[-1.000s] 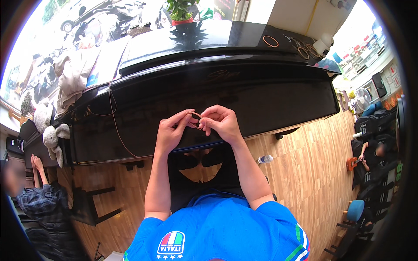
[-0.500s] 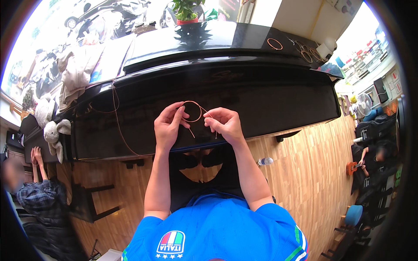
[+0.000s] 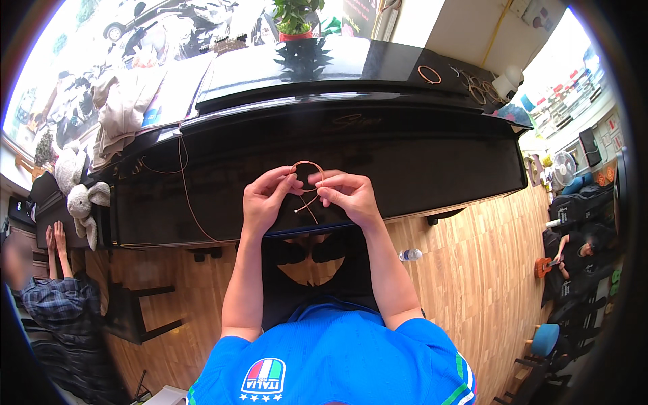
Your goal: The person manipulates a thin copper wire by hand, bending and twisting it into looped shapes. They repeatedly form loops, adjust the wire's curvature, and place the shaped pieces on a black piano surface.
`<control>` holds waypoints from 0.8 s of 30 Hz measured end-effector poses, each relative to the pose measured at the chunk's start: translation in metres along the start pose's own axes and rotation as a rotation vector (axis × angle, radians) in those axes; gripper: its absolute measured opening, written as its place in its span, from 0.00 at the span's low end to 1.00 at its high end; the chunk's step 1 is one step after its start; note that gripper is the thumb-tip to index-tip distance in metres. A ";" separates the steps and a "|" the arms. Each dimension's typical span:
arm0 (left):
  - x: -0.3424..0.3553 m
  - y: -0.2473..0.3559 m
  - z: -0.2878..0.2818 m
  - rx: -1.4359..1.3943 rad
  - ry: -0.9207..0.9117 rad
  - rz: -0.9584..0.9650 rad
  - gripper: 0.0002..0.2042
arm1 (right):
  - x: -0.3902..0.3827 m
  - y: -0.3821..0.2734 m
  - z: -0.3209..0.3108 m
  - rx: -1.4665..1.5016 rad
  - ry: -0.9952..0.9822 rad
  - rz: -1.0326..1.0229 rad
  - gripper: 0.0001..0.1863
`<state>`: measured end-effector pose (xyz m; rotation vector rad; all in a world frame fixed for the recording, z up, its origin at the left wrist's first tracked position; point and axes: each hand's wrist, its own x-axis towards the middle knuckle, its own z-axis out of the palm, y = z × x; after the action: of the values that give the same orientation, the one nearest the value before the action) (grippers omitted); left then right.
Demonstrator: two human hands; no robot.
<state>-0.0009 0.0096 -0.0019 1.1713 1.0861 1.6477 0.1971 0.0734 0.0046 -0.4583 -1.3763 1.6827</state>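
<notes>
My left hand is closed in a pinch on a loop of thin copper-coloured string. My right hand pinches the same loop on its other side. Two loose ends hang crossed below the loop, one with a small pale tip. My hands are just above the front of a glossy black piano. Another string drapes down the piano's left part. A copper coil and paler coils lie on its top at the right.
A plush toy and cloths sit at left, near a seated person. A potted plant stands behind the piano. A water bottle is on the floor. At right, another person holds a small orange guitar.
My hands first drew apart with the loop opening between them, then my right hand moved slightly inward. The string's ends, apart half a second ago, now cross under the loop.
</notes>
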 end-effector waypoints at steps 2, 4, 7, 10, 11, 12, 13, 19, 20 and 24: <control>0.000 0.002 0.001 -0.002 -0.034 -0.015 0.11 | -0.001 0.004 -0.002 0.020 0.034 0.011 0.06; -0.001 0.001 -0.001 0.010 -0.071 -0.018 0.11 | -0.001 0.013 -0.002 0.024 0.096 -0.036 0.09; 0.000 0.001 -0.003 0.044 -0.114 -0.007 0.10 | 0.002 0.015 0.004 0.039 0.159 -0.087 0.15; 0.000 0.002 -0.003 0.056 -0.142 -0.012 0.09 | 0.003 0.010 0.011 -0.025 0.223 -0.070 0.17; 0.000 0.002 -0.004 0.054 -0.150 -0.017 0.09 | 0.003 0.009 0.012 -0.038 0.235 -0.061 0.15; 0.000 0.004 -0.004 0.061 -0.162 -0.035 0.09 | 0.003 0.010 0.010 -0.066 0.229 -0.047 0.14; 0.000 0.007 -0.003 0.067 -0.175 -0.053 0.09 | 0.002 0.012 0.008 -0.093 0.223 -0.032 0.13; 0.000 0.006 0.001 0.034 -0.085 -0.075 0.10 | -0.001 0.001 0.008 -0.057 0.152 0.004 0.14; 0.000 0.005 0.002 0.023 -0.062 -0.058 0.10 | -0.002 -0.001 0.009 -0.037 0.137 -0.004 0.15; 0.001 0.008 0.003 -0.018 -0.013 -0.054 0.11 | -0.002 -0.004 0.000 -0.007 -0.037 0.067 0.16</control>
<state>0.0004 0.0084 0.0064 1.1305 1.0840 1.6036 0.1997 0.0721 0.0083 -0.4842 -1.4083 1.7485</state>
